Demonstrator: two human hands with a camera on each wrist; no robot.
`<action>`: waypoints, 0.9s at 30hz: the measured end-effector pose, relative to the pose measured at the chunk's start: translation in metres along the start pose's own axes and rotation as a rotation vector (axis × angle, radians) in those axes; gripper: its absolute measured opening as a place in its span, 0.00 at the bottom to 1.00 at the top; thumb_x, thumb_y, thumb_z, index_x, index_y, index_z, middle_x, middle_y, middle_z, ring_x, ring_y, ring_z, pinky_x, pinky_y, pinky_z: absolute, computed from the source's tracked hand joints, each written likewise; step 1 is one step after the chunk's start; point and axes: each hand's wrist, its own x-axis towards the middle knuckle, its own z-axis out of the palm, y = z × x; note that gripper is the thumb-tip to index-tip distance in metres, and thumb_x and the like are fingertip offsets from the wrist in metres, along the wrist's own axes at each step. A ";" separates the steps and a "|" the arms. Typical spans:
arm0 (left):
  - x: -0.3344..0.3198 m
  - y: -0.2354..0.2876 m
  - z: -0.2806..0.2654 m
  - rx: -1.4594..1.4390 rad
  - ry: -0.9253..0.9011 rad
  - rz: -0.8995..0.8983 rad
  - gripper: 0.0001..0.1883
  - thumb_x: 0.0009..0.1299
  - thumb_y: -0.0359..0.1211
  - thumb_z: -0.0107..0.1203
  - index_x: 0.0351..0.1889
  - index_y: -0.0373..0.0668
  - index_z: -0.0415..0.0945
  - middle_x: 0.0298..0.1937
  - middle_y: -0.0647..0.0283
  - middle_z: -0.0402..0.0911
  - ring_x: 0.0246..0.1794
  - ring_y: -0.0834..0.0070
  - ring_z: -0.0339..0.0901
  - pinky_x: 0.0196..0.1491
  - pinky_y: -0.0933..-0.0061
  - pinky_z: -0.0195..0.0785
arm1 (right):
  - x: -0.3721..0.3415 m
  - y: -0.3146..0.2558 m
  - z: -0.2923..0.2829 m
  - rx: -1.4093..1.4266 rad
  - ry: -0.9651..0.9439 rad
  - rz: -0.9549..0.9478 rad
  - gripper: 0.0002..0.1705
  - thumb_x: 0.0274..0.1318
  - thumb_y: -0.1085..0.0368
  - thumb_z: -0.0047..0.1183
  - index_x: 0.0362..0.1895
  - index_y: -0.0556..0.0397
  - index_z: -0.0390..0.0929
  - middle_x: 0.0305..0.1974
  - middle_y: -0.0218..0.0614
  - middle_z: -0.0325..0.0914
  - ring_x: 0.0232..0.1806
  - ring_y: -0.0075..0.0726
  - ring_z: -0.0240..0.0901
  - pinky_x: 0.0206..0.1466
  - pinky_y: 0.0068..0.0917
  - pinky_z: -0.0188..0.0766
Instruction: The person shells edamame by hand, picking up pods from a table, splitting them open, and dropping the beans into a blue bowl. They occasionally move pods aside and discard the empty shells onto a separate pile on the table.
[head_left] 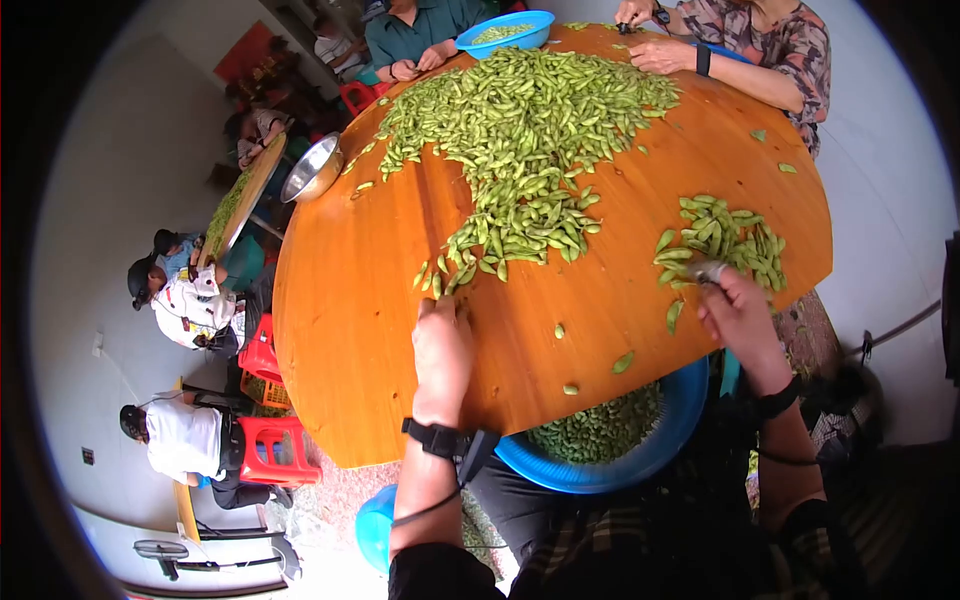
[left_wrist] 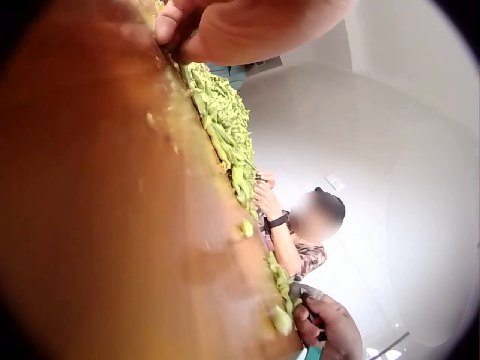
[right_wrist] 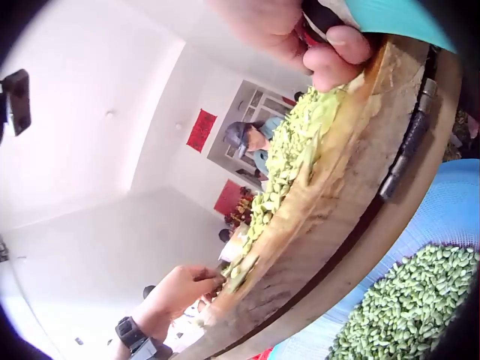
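A heap of green soybean pods covers the far part of the round wooden table. At the near tip of this heap is my left hand, its thumb and fingertips pinched together at a pod. My right hand, with curled fingers, grips a small dark tool with a grey metal end; I cannot tell its kind. That hand is beside a smaller group of pods at the table's right. The right wrist view also shows the left hand by the pods.
Below the table's near edge stands a blue basin with shelled beans. A metal bowl sits at the left rim, and another blue basin at the far side. People work across the table. A red stool stands left.
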 end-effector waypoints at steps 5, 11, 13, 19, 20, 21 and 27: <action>-0.047 0.065 -0.019 -0.903 -0.338 -0.202 0.10 0.75 0.29 0.49 0.48 0.35 0.76 0.32 0.65 0.78 0.26 0.81 0.74 0.28 0.80 0.70 | -0.031 -0.013 0.046 0.063 -0.400 0.034 0.18 0.64 0.71 0.43 0.57 0.52 0.73 0.25 0.30 0.76 0.18 0.16 0.68 0.21 0.17 0.66; -0.077 0.102 -0.015 -1.457 -0.495 -0.237 0.17 0.78 0.32 0.44 0.62 0.36 0.70 0.32 0.69 0.76 0.23 0.85 0.70 0.26 0.85 0.68 | -0.046 -0.038 0.062 0.155 -0.550 0.032 0.08 0.67 0.68 0.42 0.39 0.56 0.74 0.23 0.27 0.72 0.17 0.15 0.66 0.19 0.17 0.63; -0.080 0.099 -0.012 -1.423 -0.521 -0.199 0.18 0.78 0.32 0.44 0.62 0.36 0.70 0.31 0.69 0.76 0.22 0.85 0.71 0.25 0.85 0.67 | -0.049 -0.042 0.057 0.147 -0.574 0.066 0.08 0.67 0.67 0.42 0.38 0.55 0.73 0.23 0.27 0.72 0.17 0.15 0.66 0.19 0.16 0.62; -0.087 0.101 -0.011 -1.423 -0.576 -0.196 0.19 0.78 0.33 0.45 0.63 0.37 0.69 0.29 0.70 0.76 0.21 0.86 0.71 0.23 0.87 0.65 | -0.057 -0.042 0.053 0.147 -0.607 0.112 0.09 0.67 0.66 0.42 0.35 0.54 0.73 0.23 0.25 0.70 0.17 0.14 0.66 0.19 0.15 0.61; -0.088 0.101 -0.011 -1.424 -0.578 -0.203 0.19 0.78 0.34 0.45 0.63 0.37 0.69 0.28 0.70 0.76 0.21 0.86 0.71 0.23 0.87 0.64 | -0.057 -0.042 0.053 0.140 -0.599 0.128 0.09 0.66 0.67 0.42 0.35 0.53 0.73 0.23 0.25 0.70 0.17 0.14 0.65 0.19 0.15 0.60; -0.088 0.101 -0.011 -1.424 -0.579 -0.202 0.19 0.78 0.34 0.45 0.63 0.37 0.69 0.28 0.70 0.76 0.21 0.86 0.71 0.23 0.87 0.64 | -0.058 -0.042 0.052 0.140 -0.597 0.127 0.09 0.66 0.67 0.42 0.35 0.53 0.73 0.23 0.25 0.70 0.17 0.14 0.65 0.19 0.15 0.60; -0.092 0.105 -0.011 -1.635 -0.656 -0.334 0.19 0.78 0.34 0.46 0.64 0.38 0.69 0.27 0.71 0.75 0.19 0.87 0.67 0.22 0.87 0.60 | -0.062 -0.032 0.055 0.294 -0.541 0.146 0.06 0.64 0.68 0.46 0.35 0.54 0.75 0.21 0.23 0.68 0.19 0.13 0.63 0.22 0.18 0.59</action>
